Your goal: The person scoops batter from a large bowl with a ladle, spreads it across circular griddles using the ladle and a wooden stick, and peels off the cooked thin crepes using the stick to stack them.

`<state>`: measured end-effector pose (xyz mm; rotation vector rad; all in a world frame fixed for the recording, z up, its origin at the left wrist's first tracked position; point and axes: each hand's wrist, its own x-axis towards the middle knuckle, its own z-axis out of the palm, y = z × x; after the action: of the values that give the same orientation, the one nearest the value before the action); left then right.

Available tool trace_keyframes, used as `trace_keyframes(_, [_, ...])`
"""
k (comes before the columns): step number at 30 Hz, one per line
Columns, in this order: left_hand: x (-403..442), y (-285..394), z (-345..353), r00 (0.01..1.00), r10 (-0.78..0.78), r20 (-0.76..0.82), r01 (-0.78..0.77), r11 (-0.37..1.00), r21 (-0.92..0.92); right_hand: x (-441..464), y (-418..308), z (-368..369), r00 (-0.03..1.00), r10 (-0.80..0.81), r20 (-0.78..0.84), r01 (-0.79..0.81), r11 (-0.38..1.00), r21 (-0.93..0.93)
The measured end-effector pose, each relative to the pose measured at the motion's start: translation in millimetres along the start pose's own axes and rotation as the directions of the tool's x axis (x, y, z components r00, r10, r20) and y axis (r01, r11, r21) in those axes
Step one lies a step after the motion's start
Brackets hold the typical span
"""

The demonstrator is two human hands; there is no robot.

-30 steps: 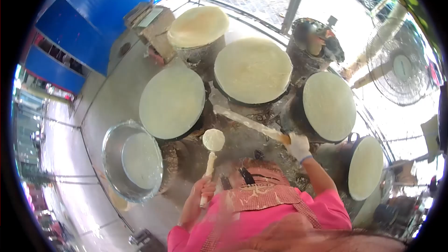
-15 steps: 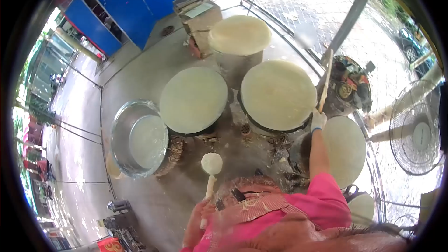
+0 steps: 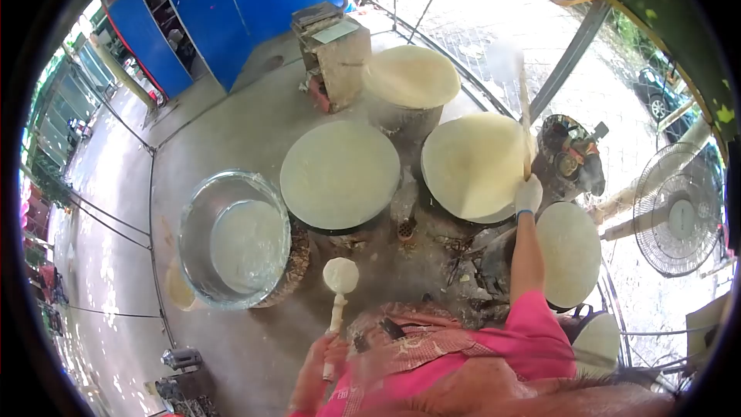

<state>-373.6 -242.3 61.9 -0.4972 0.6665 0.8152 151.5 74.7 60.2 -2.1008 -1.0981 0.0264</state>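
Note:
My left hand (image 3: 326, 355) is wrapped round the handle of a ladle (image 3: 340, 276), its round bowl coated with white batter. In a white glove, my right hand (image 3: 529, 194) grips a long, thin wooden stick (image 3: 526, 120) pointing away from me. The stick crosses the right edge of a round griddle covered by a pale sheet (image 3: 463, 158); a lighter wedge shows in its lower right part. Left of it lies another round, pale-covered griddle (image 3: 340, 175). A wide metal pot (image 3: 202, 220) holding white liquid batter stands left of that.
A third pale round surface (image 3: 413, 77) stands at the back beside a box-like stand (image 3: 340, 62). Another pale disc (image 3: 569, 255) is right of my right forearm. A large fan (image 3: 679, 216) and a cluttered drum (image 3: 570, 154) stand to the right.
The stick has moved left, over the griddle's right edge, and the lighter wedge has appeared on the pale sheet. The ladle is slightly further left. The camera view has shifted.

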Motion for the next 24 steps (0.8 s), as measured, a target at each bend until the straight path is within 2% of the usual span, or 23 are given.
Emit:
trace_keyframes(2, [-5, 17, -7, 1.0, 0.001, -0.009, 0.0, 1.0, 0.019, 16, -35, -4, 0.998, -0.065, -0.027, 0.058, 0.98, -0.191])
trace_keyframes(4, [-7, 30, -12, 1.0, 0.0, -0.011, 0.001, 1.0, 0.026, 43, -75, -17, 0.992, -0.124, 0.008, 0.121, 0.957, -0.264])
trace_keyframes(6, [-5, 42, -14, 1.0, 0.005, -0.006, -0.005, 1.0, 0.029, 81, -118, -30, 0.99, -0.13, 0.049, 0.139, 0.946, -0.292])
trace_keyframes(7, [-3, 46, -15, 1.0, 0.015, -0.006, -0.015, 0.999, 0.034, 108, -128, -28, 0.98, -0.196, 0.041, 0.2, 0.949, -0.246])
trace_keyframes(9, [2, 53, -12, 0.999, 0.051, -0.014, -0.05, 0.997, 0.057, 163, -157, -29, 0.966, -0.221, 0.134, 0.246, 0.945, -0.215])
trace_keyframes(10, [5, 57, -10, 0.997, 0.077, -0.021, -0.075, 0.994, 0.084, 192, -173, -24, 0.977, -0.164, 0.135, 0.192, 0.954, -0.232])
trace_keyframes(12, [13, 54, -9, 0.996, 0.09, 0.014, -0.09, 0.996, 0.016, 231, -210, -25, 0.959, -0.261, 0.113, 0.283, 0.916, -0.283])
trace_keyframes(14, [25, 52, -3, 0.993, 0.097, 0.069, -0.09, 0.991, -0.103, 252, -263, -37, 0.936, -0.289, 0.202, 0.335, 0.908, -0.252])
trace_keyframes(16, [40, 49, 9, 0.986, 0.099, 0.133, -0.066, 0.971, -0.229, 255, -306, -36, 0.854, -0.504, 0.126, 0.515, 0.789, -0.335])
trace_keyframes(19, [57, 45, 31, 0.969, 0.114, 0.219, -0.023, 0.925, -0.38, 248, -345, -4, 0.654, -0.746, 0.124, 0.736, 0.589, -0.333])
trace_keyframes(21, [69, 43, 46, 0.96, 0.119, 0.252, 0.002, 0.901, -0.434, 252, -355, 52, 0.607, -0.758, 0.238, 0.787, 0.532, -0.314])
trace_keyframes(23, [80, 42, 58, 0.952, 0.154, 0.263, -0.019, 0.892, -0.451, 232, -356, 105, 0.596, -0.773, 0.217, 0.789, 0.512, -0.341])
trace_keyframes(24, [86, 41, 62, 0.951, 0.166, 0.261, -0.03, 0.89, -0.456, 221, -356, 131, 0.603, -0.752, 0.266, 0.793, 0.527, -0.306])
